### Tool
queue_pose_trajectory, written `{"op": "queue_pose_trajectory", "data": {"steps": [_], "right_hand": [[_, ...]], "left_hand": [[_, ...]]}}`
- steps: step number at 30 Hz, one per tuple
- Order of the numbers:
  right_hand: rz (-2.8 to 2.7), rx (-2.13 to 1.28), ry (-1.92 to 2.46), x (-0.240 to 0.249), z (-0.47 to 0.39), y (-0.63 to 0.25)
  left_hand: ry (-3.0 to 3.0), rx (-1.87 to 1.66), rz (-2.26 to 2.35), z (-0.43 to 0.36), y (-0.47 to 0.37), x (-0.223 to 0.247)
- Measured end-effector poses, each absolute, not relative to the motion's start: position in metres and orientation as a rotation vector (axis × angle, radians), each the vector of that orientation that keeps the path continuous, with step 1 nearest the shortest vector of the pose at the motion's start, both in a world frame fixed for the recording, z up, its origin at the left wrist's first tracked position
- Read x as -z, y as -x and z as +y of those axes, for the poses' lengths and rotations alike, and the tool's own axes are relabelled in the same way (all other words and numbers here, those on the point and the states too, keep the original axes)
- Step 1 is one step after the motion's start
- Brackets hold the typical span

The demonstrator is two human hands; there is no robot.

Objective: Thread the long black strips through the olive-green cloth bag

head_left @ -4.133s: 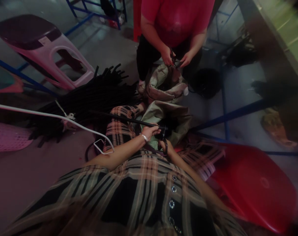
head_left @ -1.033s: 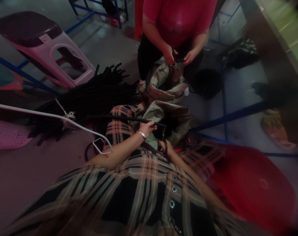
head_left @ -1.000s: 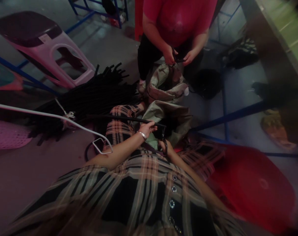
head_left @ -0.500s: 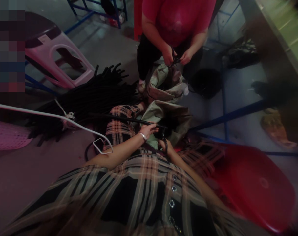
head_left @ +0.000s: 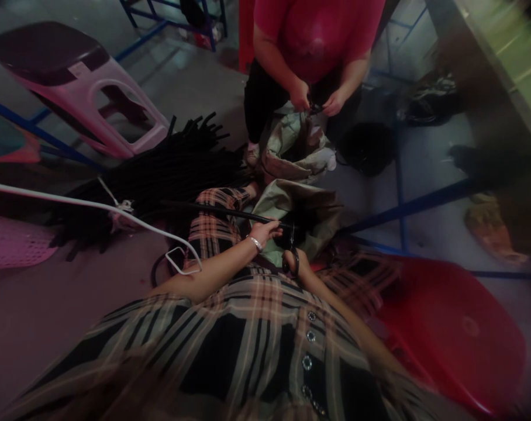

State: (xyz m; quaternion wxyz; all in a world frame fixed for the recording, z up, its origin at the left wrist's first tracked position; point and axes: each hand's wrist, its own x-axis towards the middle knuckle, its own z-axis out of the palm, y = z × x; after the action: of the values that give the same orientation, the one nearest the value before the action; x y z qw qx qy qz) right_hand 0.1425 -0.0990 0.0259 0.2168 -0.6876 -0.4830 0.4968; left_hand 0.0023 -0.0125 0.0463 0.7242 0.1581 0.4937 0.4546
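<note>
My left hand (head_left: 266, 233), with a silver bracelet at the wrist, holds a long thin black strip (head_left: 230, 211) that runs off to the left. In my right hand (head_left: 297, 262) are black scissors (head_left: 293, 251), their blades pointing up at the strip's right end. Both hands are over the near side of an open pale sack (head_left: 274, 199) with dark contents. A large bundle of black strips (head_left: 160, 175) lies on the floor to the left, tied with white cord.
Across from me a person in a pink shirt (head_left: 313, 41) works with both hands over another sack (head_left: 287, 161). A pink stool (head_left: 129, 105), a pink basket (head_left: 17, 242) and a white bent rod (head_left: 94, 204) are left; a red stool (head_left: 458, 327) and blue bars (head_left: 414, 204) are right.
The scissors in my right hand have shifted slightly and their blades now reach up across the strip. My left hand has barely moved. The other person's hands have moved slightly.
</note>
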Motion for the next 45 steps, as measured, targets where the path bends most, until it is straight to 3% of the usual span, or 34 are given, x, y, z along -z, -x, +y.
{"op": "queue_pose_trajectory", "data": {"steps": [45], "right_hand": [[-1.303, -1.324, 1.881, -0.016, -0.101, -0.144]], "left_hand": [[-0.425, -0.997, 1.078, -0.013, -0.002, -0.045]]}}
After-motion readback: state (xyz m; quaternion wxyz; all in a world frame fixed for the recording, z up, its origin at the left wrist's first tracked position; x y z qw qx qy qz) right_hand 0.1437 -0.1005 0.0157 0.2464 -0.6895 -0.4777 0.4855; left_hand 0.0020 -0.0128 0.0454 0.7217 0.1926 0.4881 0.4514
